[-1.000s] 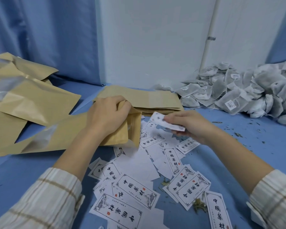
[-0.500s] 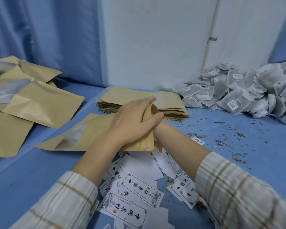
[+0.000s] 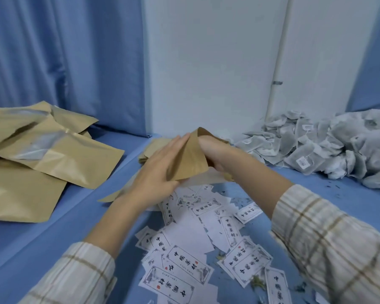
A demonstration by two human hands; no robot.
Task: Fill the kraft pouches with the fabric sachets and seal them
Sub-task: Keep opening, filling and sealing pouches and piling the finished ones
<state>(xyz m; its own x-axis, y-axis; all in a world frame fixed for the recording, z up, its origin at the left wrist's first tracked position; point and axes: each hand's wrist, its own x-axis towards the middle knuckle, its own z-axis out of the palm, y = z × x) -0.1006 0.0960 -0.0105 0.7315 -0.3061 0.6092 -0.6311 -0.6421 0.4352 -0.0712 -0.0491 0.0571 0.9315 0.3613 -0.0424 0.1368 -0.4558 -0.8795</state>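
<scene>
Hands are meeting at a tan kraft paper pouch (image 3: 190,160) raised above the blue table (image 3: 53,233). The left hand (image 3: 157,170) is lying flat against its outer face, fingers straight. The right hand (image 3: 215,153) is reaching inside the mouth; its fingers are hidden. Grey fabric sachets (image 3: 329,148) are lying heaped at far right, printed white cards (image 3: 198,244) scattered below.

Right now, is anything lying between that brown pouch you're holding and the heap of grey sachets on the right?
Nothing visible does. Only bare blue tabletop with a few dried crumbs separates the brown kraft paper pouch, held by both hands, from the pile of grey fabric sachets.
</scene>
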